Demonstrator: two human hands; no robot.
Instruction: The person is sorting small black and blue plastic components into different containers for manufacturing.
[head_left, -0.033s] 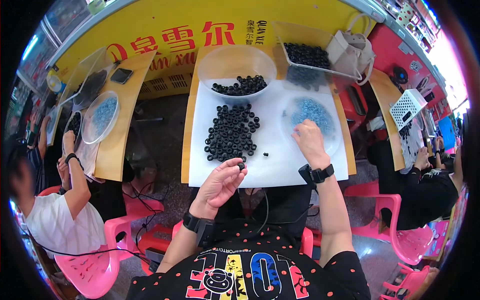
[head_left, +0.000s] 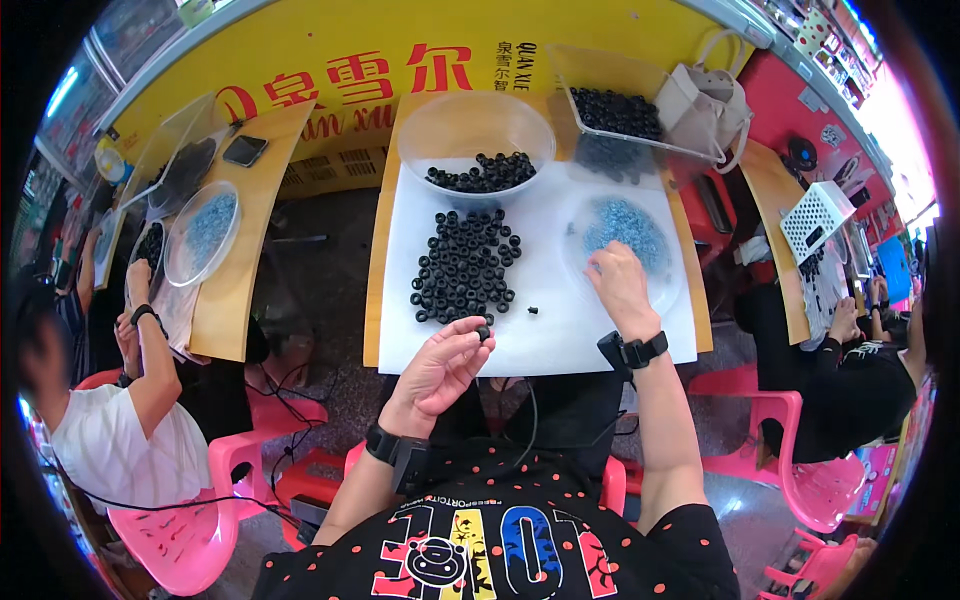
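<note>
left hand (head_left: 437, 370) has a small black ring (head_left: 483, 332) pinched in its fingertips, just below the pile of black rings (head_left: 465, 265) on the white sheet (head_left: 560, 330). right hand (head_left: 620, 285) rests in the clear dish of blue bits (head_left: 625, 230), fingers curled together, can't tell if it's gripping any

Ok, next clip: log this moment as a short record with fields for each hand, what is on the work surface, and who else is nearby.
left hand: left hand pinches one small black ring at its fingertips, at the near edge of the white sheet
right hand: right hand reaches into the clear dish of blue pieces
work surface: loose pile of black rings mid-sheet; clear bowl with more rings behind it
far right: tray of black rings
nearby: person in white shirt at the left table
</note>
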